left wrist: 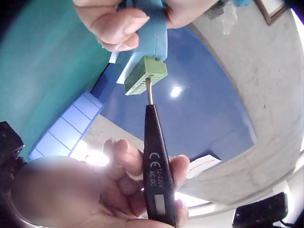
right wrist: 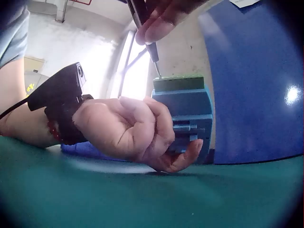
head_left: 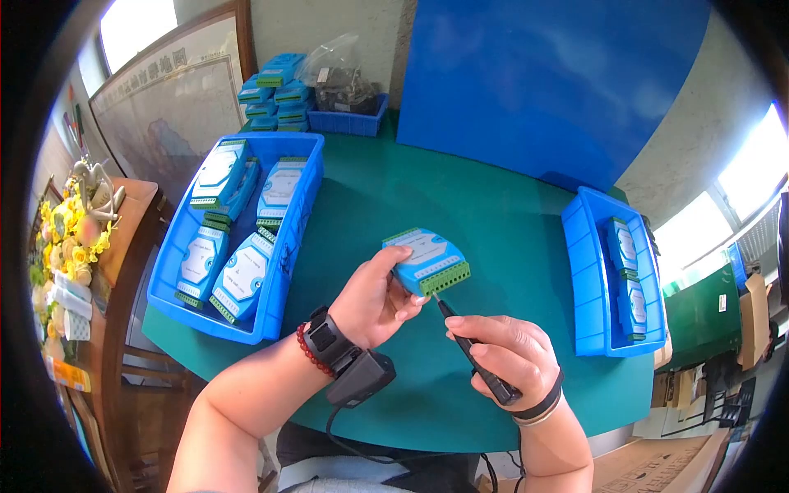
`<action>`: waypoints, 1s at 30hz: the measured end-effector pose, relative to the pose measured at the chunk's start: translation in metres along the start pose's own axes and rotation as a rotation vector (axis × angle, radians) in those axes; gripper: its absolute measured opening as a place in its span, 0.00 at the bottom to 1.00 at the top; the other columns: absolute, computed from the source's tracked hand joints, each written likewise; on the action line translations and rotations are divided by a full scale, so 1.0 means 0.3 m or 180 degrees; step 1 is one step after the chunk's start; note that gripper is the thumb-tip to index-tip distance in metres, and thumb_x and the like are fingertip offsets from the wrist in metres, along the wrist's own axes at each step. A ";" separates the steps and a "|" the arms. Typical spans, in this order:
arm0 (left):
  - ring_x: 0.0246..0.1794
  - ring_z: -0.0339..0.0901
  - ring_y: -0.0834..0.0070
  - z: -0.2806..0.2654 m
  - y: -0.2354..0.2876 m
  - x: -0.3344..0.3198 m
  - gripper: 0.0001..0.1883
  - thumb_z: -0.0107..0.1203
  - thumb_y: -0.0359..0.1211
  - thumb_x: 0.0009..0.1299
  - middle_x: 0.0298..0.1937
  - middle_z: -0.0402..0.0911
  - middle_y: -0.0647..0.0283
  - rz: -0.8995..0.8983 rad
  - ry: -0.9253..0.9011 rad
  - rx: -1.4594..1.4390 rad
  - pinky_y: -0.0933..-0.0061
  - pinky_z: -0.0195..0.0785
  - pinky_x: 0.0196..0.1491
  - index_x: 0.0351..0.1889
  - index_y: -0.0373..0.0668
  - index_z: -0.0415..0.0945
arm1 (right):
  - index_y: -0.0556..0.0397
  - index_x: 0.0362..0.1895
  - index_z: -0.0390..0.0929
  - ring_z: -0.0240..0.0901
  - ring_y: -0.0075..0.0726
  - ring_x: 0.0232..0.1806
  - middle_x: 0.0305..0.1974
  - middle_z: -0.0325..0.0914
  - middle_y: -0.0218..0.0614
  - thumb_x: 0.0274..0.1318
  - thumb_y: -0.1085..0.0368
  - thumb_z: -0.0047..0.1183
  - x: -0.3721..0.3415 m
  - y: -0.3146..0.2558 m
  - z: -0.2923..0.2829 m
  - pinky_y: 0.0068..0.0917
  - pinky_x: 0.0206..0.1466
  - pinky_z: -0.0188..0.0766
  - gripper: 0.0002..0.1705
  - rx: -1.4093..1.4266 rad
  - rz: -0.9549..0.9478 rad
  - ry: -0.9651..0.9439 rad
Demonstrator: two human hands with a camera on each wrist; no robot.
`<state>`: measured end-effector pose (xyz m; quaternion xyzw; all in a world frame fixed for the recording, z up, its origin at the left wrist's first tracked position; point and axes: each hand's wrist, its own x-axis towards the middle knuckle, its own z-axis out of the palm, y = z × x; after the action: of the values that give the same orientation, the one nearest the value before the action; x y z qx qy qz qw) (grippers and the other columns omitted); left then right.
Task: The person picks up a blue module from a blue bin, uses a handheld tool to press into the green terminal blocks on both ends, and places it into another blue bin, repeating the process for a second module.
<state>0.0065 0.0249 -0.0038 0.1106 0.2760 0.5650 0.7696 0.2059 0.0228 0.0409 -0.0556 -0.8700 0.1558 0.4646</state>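
Note:
My left hand point(head_left: 374, 300) grips a blue module point(head_left: 421, 253) with a white label and green terminal blocks along two ends, held over the green table. In my right hand point(head_left: 516, 355) is a black voltage-tester screwdriver point(head_left: 485, 361), marked "12-220V" in the left wrist view. Its metal tip point(left wrist: 149, 90) meets a hole at one end of the green terminal block point(left wrist: 145, 76). From the right wrist view, the left fingers point(right wrist: 161, 118) curl round the module's back, and the screwdriver tip point(right wrist: 157, 69) comes down on the terminal block's top edge.
A blue bin point(head_left: 275, 316) of similar modules stands at the left of the green table point(head_left: 362, 394). Another blue bin point(head_left: 585, 271) at the right holds a couple more. Behind are stacked modules point(head_left: 279, 90), a small blue tray point(head_left: 349, 123) with a plastic bag, and a blue panel point(head_left: 551, 74).

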 end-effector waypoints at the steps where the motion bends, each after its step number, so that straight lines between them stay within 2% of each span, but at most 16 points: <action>1: 0.20 0.69 0.72 0.000 -0.002 0.002 0.16 0.47 0.38 0.71 0.32 0.78 0.56 -0.0018 0.0047 -0.0034 0.78 0.55 0.15 0.49 0.36 0.66 | 0.56 0.41 0.68 0.81 0.48 0.35 0.46 0.77 0.52 0.51 0.66 0.60 -0.001 0.002 -0.001 0.35 0.33 0.80 0.17 0.0038 0.0046 0.0009; 3: 0.20 0.69 0.72 -0.001 -0.003 0.003 0.16 0.47 0.38 0.71 0.33 0.78 0.56 -0.0031 0.0018 -0.0034 0.79 0.55 0.14 0.49 0.36 0.66 | 0.56 0.42 0.67 0.81 0.49 0.35 0.46 0.77 0.52 0.51 0.67 0.59 -0.003 0.005 -0.008 0.35 0.35 0.80 0.16 0.0108 0.0139 0.0025; 6: 0.22 0.68 0.73 -0.002 0.003 0.001 0.16 0.46 0.38 0.71 0.35 0.76 0.55 -0.0022 -0.0112 0.0032 0.78 0.55 0.18 0.49 0.35 0.64 | 0.57 0.45 0.67 0.81 0.52 0.39 0.46 0.77 0.56 0.54 0.71 0.55 -0.023 -0.007 -0.026 0.37 0.38 0.80 0.15 0.0699 0.0735 0.0128; 9: 0.22 0.68 0.73 0.002 0.002 -0.001 0.16 0.46 0.38 0.71 0.35 0.76 0.55 -0.0045 -0.0081 0.0003 0.78 0.55 0.18 0.49 0.35 0.64 | 0.56 0.47 0.66 0.80 0.55 0.44 0.46 0.76 0.61 0.56 0.74 0.51 -0.024 -0.001 0.007 0.40 0.41 0.80 0.15 0.1296 0.0796 0.0708; 10: 0.22 0.68 0.73 0.001 0.001 -0.001 0.16 0.46 0.38 0.71 0.35 0.76 0.55 -0.0053 -0.0091 -0.0007 0.78 0.55 0.18 0.49 0.35 0.64 | 0.56 0.49 0.66 0.79 0.56 0.44 0.45 0.75 0.63 0.57 0.73 0.50 -0.021 0.004 0.010 0.42 0.40 0.80 0.15 0.1283 0.0809 0.0629; 13: 0.22 0.68 0.73 -0.001 -0.003 -0.001 0.17 0.47 0.38 0.71 0.35 0.76 0.55 -0.0066 -0.0111 -0.0021 0.78 0.56 0.18 0.50 0.35 0.64 | 0.56 0.48 0.67 0.80 0.53 0.43 0.45 0.76 0.60 0.57 0.71 0.53 -0.021 0.009 0.014 0.40 0.40 0.80 0.15 0.1268 0.0847 0.0598; 16: 0.20 0.71 0.72 0.000 -0.007 -0.002 0.17 0.48 0.39 0.70 0.32 0.78 0.55 -0.0074 0.0026 -0.0072 0.80 0.56 0.15 0.50 0.36 0.67 | 0.56 0.43 0.69 0.81 0.49 0.38 0.44 0.77 0.55 0.53 0.67 0.58 -0.009 0.008 -0.009 0.36 0.36 0.80 0.15 0.0588 0.0442 0.0095; 20: 0.19 0.73 0.73 0.011 -0.002 -0.004 0.17 0.49 0.39 0.70 0.30 0.80 0.56 -0.0006 0.0138 -0.0042 0.81 0.58 0.14 0.50 0.37 0.67 | 0.55 0.36 0.71 0.80 0.45 0.31 0.44 0.78 0.49 0.42 0.65 0.63 0.011 0.001 0.001 0.31 0.28 0.79 0.17 -0.0027 -0.0013 -0.0048; 26: 0.21 0.75 0.73 0.004 -0.002 -0.001 0.17 0.49 0.39 0.71 0.32 0.81 0.58 -0.0033 0.0031 -0.0060 0.79 0.60 0.15 0.51 0.38 0.67 | 0.55 0.37 0.71 0.81 0.46 0.31 0.44 0.78 0.49 0.41 0.65 0.64 0.018 -0.004 -0.005 0.30 0.31 0.79 0.19 -0.0096 -0.0055 -0.0162; 29: 0.28 0.78 0.71 -0.008 -0.006 0.002 0.16 0.50 0.37 0.71 0.38 0.81 0.59 0.0101 -0.0208 -0.0205 0.75 0.68 0.21 0.52 0.38 0.67 | 0.56 0.41 0.69 0.82 0.46 0.34 0.44 0.77 0.53 0.50 0.67 0.60 -0.026 0.003 -0.006 0.30 0.34 0.79 0.16 0.0648 0.0622 0.0208; 30: 0.33 0.79 0.69 -0.008 -0.007 0.003 0.16 0.50 0.36 0.71 0.41 0.80 0.58 0.0351 -0.0187 -0.0171 0.72 0.71 0.27 0.53 0.38 0.67 | 0.58 0.47 0.66 0.81 0.43 0.33 0.43 0.77 0.58 0.60 0.68 0.51 -0.028 -0.005 0.029 0.30 0.36 0.79 0.13 0.1412 0.0819 0.1123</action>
<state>0.0070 0.0248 -0.0070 0.1215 0.2315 0.6102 0.7478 0.2034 0.0176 0.0303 -0.0888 -0.7065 0.3873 0.5857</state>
